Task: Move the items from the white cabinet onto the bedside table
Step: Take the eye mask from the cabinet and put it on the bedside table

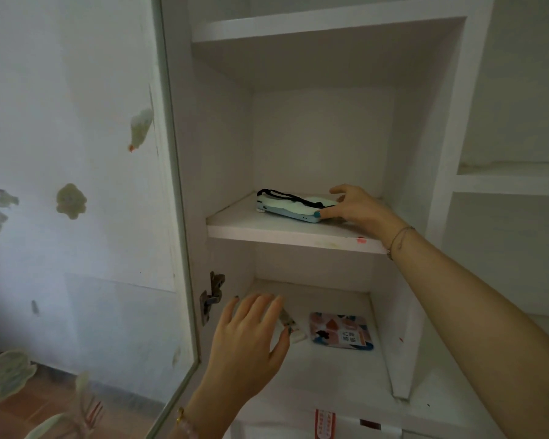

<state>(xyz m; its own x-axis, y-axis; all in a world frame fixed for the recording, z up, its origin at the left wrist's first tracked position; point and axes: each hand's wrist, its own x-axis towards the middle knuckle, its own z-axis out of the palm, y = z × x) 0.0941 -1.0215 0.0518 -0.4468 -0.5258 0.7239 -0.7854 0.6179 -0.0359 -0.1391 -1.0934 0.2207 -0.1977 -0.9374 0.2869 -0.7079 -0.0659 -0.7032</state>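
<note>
Both your hands are in the white cabinet, one on each shelf.

Your right hand (pixel 355 205) brackets the end of the flat pale-blue device with a black strap (pixel 293 208) on the upper shelf (pixel 286 233), thumb in front, fingers behind, not yet clamped. Your left hand (pixel 251 340) hovers open over the small white object (pixel 293 329) on the lower shelf, beside the patterned pink packet (pixel 341 331).

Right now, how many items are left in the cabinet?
3 visible. A blue gadget with a black strap on the upper shelf, under the right hand. On the lower shelf: a small white item by the left hand, which may hide more, and a patterned packet.
</note>
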